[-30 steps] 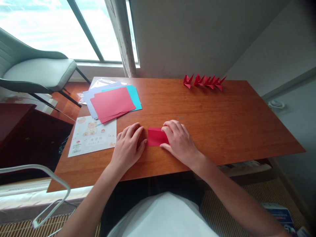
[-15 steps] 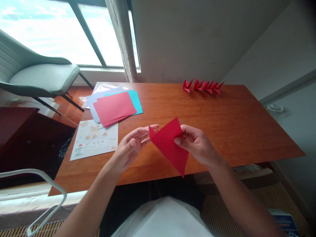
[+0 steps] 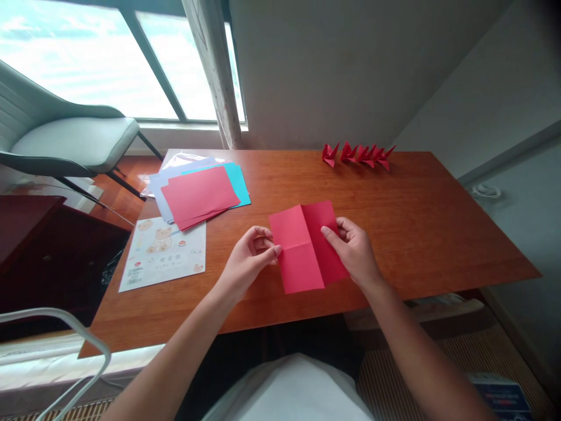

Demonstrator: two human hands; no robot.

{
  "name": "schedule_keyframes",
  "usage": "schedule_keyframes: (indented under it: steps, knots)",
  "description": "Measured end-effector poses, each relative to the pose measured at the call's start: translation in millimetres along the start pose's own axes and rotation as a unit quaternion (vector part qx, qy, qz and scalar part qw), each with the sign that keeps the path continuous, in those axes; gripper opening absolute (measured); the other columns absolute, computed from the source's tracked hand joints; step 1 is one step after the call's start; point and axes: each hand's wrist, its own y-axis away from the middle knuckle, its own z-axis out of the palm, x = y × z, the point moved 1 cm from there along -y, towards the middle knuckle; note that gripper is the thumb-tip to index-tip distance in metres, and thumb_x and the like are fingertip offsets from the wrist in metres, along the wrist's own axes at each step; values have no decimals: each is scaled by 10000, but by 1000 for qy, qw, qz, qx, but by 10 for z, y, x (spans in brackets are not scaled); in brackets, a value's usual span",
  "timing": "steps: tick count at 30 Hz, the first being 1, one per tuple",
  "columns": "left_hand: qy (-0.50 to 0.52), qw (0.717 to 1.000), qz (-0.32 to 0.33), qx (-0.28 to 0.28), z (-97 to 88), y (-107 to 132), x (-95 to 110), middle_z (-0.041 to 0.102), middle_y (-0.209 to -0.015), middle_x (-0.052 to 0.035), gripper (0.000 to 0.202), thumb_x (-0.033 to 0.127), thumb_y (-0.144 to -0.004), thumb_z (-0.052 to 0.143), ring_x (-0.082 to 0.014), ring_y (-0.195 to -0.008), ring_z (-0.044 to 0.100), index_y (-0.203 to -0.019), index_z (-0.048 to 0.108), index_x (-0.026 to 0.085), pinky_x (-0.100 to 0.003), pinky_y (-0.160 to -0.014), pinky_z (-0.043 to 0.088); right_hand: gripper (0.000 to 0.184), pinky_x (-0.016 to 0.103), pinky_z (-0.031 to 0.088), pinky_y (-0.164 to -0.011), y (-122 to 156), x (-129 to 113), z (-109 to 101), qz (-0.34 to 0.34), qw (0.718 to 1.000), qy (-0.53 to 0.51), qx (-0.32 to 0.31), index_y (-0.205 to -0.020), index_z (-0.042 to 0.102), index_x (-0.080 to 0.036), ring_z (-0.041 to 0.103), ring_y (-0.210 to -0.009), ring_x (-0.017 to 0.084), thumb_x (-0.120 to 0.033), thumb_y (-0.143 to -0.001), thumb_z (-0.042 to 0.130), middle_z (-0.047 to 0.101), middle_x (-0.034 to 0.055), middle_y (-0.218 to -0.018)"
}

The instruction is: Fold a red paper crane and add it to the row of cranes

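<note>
A red paper square (image 3: 302,248), unfolded and showing crease lines, is held just above the wooden table (image 3: 407,216). My left hand (image 3: 250,261) pinches its left edge with thumb and fingers. My right hand (image 3: 356,252) grips its right side, thumb on top. The sheet tilts slightly and its lower corner hangs near the table's front edge.
A stack of red, teal and pale blue sheets (image 3: 199,190) lies at the table's left rear. A printed sheet with bear pictures (image 3: 164,251) lies in front of it. Several folded red cranes (image 3: 357,154) line the far edge. A grey chair (image 3: 65,137) stands left by the window.
The paper lay folded small on the table under both hands. It was lifted, opened out and turned, and is now held flat as an unfolded square.
</note>
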Motion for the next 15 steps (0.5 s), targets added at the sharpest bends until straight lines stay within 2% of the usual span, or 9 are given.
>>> schedule_keyframes:
  steps: [4, 6, 7, 8, 9, 11, 12, 13, 15]
  knots:
    - [-132, 988, 65, 37, -128, 51, -58, 592, -822, 29, 288, 332, -826, 750, -122, -737, 611, -909, 502, 211, -233, -653, 515, 241, 349, 577, -774, -67, 87, -11, -42, 996, 79, 8, -1033, 656, -218, 743, -885, 243, -429, -917, 646, 777, 72, -994]
    - [-231, 967, 93, 59, -181, 101, -92, 579, -776, 44, 252, 332, -866, 691, -134, -697, 611, -929, 469, 232, -252, -639, 510, 248, 378, 573, -807, -110, 130, 21, -75, 982, 171, 10, -1077, 663, -209, 747, -907, 266, -389, -906, 656, 781, 88, -1004]
    - [-310, 942, 103, 76, -195, 129, -106, 588, -761, 44, 214, 322, -887, 657, -141, -670, 608, -947, 470, 237, -262, -629, 499, 261, 390, 572, -805, -131, 153, 45, -91, 970, 227, 8, -1098, 669, -200, 747, -896, 278, -367, -897, 665, 783, 95, -984]
    - [-403, 904, 105, 92, -197, 155, -118, 610, -768, 35, 183, 304, -895, 637, -154, -659, 611, -970, 484, 239, -279, -630, 495, 278, 399, 572, -792, -152, 176, 74, -106, 954, 281, 1, -1121, 672, -190, 747, -873, 288, -346, -891, 672, 783, 100, -958]
    - [-499, 853, 111, 106, -187, 179, -124, 631, -789, 16, 155, 292, -899, 622, -178, -676, 625, -981, 503, 237, -306, -642, 498, 291, 402, 572, -774, -170, 199, 104, -120, 937, 327, -11, -1142, 673, -182, 746, -847, 293, -328, -891, 673, 781, 102, -936]
    - [-638, 741, 165, 129, -138, 212, -116, 673, -967, -94, 108, 285, -926, 572, -274, -892, 667, -1002, 568, 207, -397, -746, 522, 294, 403, 573, -758, -202, 237, 164, -147, 907, 393, -42, -1178, 667, -173, 743, -826, 292, -299, -912, 650, 780, 105, -945]
    - [-677, 699, 198, 117, -106, 217, -109, 672, -1080, -148, 143, 270, -932, 559, -317, -1001, 658, -1040, 599, 186, -444, -816, 521, 292, 403, 574, -768, -216, 249, 188, -161, 894, 413, -57, -1198, 659, -175, 743, -845, 290, -290, -931, 628, 779, 107, -984]
    - [-699, 670, 235, 86, -75, 213, -102, 649, -1211, -184, 197, 235, -932, 548, -347, -1125, 626, -1105, 619, 171, -484, -904, 502, 289, 403, 576, -787, -230, 255, 207, -175, 884, 429, -68, -1214, 651, -178, 741, -876, 287, -286, -950, 605, 775, 110, -1029]
    - [-710, 639, 296, -18, -38, 185, -98, 543, -1458, -173, 339, 161, -926, 531, -358, -1359, 491, -1253, 614, 183, -538, -1091, 395, 288, 408, 577, -832, -261, 246, 223, -200, 864, 455, -80, -1234, 641, -178, 729, -940, 283, -283, -976, 569, 759, 119, -1103]
